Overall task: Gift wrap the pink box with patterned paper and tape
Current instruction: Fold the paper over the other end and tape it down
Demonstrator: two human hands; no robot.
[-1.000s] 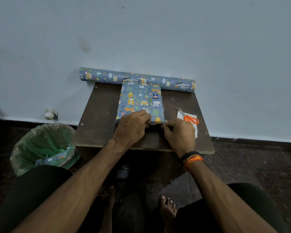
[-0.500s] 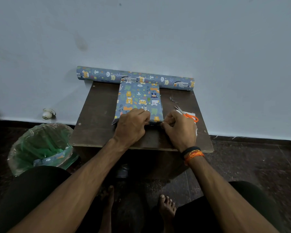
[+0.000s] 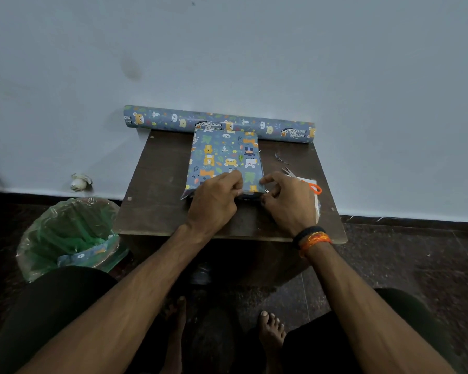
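The box [image 3: 224, 157] lies flat on the small brown table [image 3: 157, 184], fully covered in blue paper with animal prints; no pink shows. My left hand [image 3: 215, 198] rests on the box's near end, fingers curled over the paper at that edge. My right hand [image 3: 287, 201] sits at the near right corner, its thumb and fingers pinching the paper flap there. The paper roll [image 3: 168, 118] lies along the wall behind the box. No tape is plainly visible.
Orange-handled scissors [image 3: 312, 186] lie on a white sheet at the table's right edge, partly behind my right hand. A bin with a green liner [image 3: 70, 236] stands on the floor to the left. My bare feet are under the table.
My right hand has opened slightly and shifted at the near right corner, thumb now up on the box's top edge. My left hand stays on the near end.
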